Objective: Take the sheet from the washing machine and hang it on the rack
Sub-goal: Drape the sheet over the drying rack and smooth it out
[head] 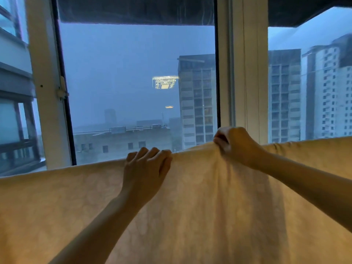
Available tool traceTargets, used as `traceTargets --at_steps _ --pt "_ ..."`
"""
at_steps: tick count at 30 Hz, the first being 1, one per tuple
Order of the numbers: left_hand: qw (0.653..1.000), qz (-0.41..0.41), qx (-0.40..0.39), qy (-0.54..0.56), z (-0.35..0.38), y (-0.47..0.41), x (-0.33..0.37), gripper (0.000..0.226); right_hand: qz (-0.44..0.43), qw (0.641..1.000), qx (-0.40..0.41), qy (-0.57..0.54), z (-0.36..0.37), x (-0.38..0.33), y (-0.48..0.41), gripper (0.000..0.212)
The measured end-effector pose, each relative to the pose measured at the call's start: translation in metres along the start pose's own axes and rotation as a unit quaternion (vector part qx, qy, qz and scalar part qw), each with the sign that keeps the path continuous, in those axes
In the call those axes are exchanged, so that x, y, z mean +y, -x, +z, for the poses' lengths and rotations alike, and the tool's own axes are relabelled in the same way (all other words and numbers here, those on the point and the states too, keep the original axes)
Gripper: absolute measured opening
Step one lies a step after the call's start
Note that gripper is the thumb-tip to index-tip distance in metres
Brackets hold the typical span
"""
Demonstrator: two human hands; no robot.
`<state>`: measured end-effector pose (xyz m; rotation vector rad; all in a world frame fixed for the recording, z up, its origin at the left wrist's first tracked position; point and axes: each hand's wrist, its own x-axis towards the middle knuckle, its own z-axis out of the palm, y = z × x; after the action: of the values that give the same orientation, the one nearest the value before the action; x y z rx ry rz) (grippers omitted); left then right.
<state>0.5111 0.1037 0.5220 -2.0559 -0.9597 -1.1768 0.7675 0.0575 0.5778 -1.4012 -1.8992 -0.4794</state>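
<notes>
A pale yellow patterned sheet (pixel 200 206) hangs spread across the whole lower half of the view, its top edge running from left to right. The rack under it is hidden by the cloth. My left hand (pixel 145 168) lies over the top edge near the middle, fingers curled over the fold. My right hand (pixel 234 144) pinches a bunch of the sheet's top edge and lifts it into a small peak, with creases fanning down below it.
Directly behind the sheet stands a large window with a white frame (pixel 247 73) and a left post (pixel 47 92). Tall buildings show outside through the glass. A ceiling lamp reflection (pixel 164 81) glows in the pane.
</notes>
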Motion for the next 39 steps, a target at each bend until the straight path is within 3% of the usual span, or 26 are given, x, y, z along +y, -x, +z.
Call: traceTargets --at_steps 3,10,13,17,22,25,29,32,39 --pt "1.000 0.004 -0.012 0.017 -0.003 -0.005 0.005 0.037 0.034 0.999 -0.013 0.008 -0.004 0.017 -0.001 0.015" --pt "0.998 0.065 -0.014 0.013 0.015 -0.023 0.057 0.038 0.021 0.999 -0.039 0.000 -0.007 0.026 0.000 0.015" --pt "0.997 0.079 -0.008 -0.001 0.027 -0.029 0.077 0.037 0.029 0.999 -0.016 0.011 -0.008 0.032 0.006 0.014" --pt "0.995 0.090 0.046 0.001 0.038 -0.031 0.083 0.039 0.041 0.999 0.020 0.002 -0.016 0.040 0.026 0.010" --pt "0.990 0.090 0.108 0.012 0.044 -0.034 0.076 0.035 -0.009 0.999 0.017 0.037 -0.024 0.040 0.048 0.016" --pt "0.990 0.092 0.109 0.007 0.046 -0.033 0.073 0.032 -0.005 0.999 0.033 0.042 -0.022 0.040 0.052 0.018" --pt "0.989 0.096 0.112 0.000 0.047 -0.032 0.072 0.035 0.041 0.997 0.055 -0.047 -0.024 0.037 0.045 0.014" --pt "0.988 0.104 0.110 0.005 0.047 -0.030 0.069 0.039 0.070 0.995 0.072 -0.019 -0.030 0.047 0.039 0.014" --pt "0.992 0.100 0.080 0.001 0.048 -0.032 0.086 0.042 0.073 0.996 0.032 -0.027 -0.034 0.067 0.037 0.014"
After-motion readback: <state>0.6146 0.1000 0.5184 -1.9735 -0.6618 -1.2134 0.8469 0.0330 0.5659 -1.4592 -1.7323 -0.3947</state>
